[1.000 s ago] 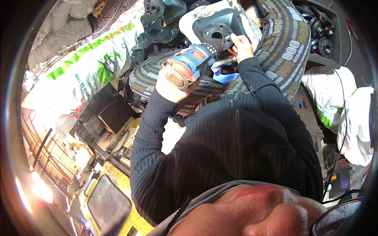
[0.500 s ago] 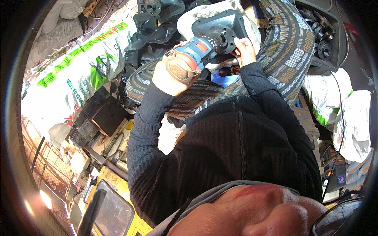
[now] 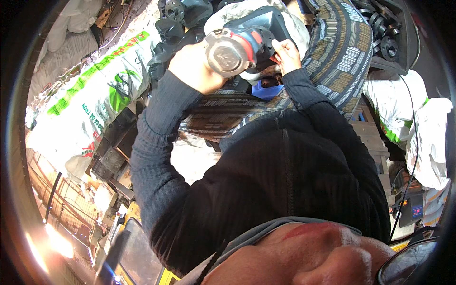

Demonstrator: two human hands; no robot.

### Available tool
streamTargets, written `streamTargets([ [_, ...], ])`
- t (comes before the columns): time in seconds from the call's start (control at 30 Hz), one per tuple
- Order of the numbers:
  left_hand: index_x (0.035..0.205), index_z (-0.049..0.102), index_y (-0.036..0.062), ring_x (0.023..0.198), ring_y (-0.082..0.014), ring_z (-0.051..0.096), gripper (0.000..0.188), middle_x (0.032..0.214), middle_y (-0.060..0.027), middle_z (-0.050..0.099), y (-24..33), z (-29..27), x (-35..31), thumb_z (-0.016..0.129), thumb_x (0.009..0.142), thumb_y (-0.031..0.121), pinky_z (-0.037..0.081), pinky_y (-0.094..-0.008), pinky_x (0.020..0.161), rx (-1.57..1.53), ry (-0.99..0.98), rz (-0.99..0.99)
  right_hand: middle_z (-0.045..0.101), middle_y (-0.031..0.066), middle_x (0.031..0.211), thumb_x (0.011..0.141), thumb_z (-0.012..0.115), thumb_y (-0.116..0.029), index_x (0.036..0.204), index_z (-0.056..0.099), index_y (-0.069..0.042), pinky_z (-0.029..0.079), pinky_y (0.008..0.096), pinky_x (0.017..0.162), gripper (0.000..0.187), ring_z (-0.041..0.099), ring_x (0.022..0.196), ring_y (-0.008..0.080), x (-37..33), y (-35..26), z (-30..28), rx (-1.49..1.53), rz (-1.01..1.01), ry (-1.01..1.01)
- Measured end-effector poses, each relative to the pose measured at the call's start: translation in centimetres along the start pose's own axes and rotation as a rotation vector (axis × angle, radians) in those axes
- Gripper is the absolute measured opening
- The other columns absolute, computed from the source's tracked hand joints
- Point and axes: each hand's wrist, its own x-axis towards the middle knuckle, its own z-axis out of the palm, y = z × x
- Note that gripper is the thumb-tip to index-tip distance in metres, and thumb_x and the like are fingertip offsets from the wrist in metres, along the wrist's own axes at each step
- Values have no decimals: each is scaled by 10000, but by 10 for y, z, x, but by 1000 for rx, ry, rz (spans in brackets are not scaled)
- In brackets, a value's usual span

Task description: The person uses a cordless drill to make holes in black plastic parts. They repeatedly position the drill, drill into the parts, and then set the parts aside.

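A blue and red cordless drill (image 3: 230, 53) is gripped in my left hand (image 3: 197, 66), its rounded rear end toward me. Its front end points away at a dark metal part (image 3: 259, 21) with a wide flared plate and a round flange (image 3: 267, 43). The drill hides its own tip and much of the flange. My right hand (image 3: 288, 56) pinches the right edge of that flange between thumb and fingers. Beneath the part lies a white cloth-like bundle (image 3: 289, 28). Just below my hands sits a blue container (image 3: 266, 91) with small dark pieces in it.
A striped, patterned padded cushion (image 3: 339, 52) curves around the work. Several similar dark parts (image 3: 173, 31) are heaped at the far left. A dark crate (image 3: 403, 42) at the far right holds round flanged pieces (image 3: 387, 47). White-and-green sacks (image 3: 104, 90) flank both sides; a cable (image 3: 415, 137) hangs at right.
My left hand has raised the drill's rear end and shifted it slightly leftward and away, so it now points more steeply down. My right hand remains at the flange's edge.
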Motion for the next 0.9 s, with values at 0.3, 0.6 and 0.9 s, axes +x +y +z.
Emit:
streamTargets([
  [0.3, 901, 611, 54, 724, -306, 627, 297, 763, -157, 634, 18, -6, 25, 661, 674, 238, 506, -359, 637, 71, -93, -74, 510, -25, 671, 809, 657, -228, 756, 496, -63, 436, 200, 578, 237, 475, 613, 47, -5, -4, 5, -115, 4, 68],
  [0.6, 901, 632, 63, 790, -267, 630, 303, 848, -123, 644, 6, 15, 31, 663, 694, 283, 507, -339, 689, 227, -159, -67, 537, -31, 705, 823, 641, -219, 762, 498, -94, 429, 205, 602, 200, 498, 630, 41, -4, 1, 5, -186, -99, 58],
  [0.9, 964, 609, 66, 820, -256, 626, 364, 895, -104, 632, 34, 22, -9, 721, 680, 263, 504, -324, 737, 206, 236, 74, 554, -6, 758, 830, 617, -207, 946, 584, -48, 471, 219, 529, 199, 523, 632, 69, -8, -17, 7, -174, -29, 103],
])
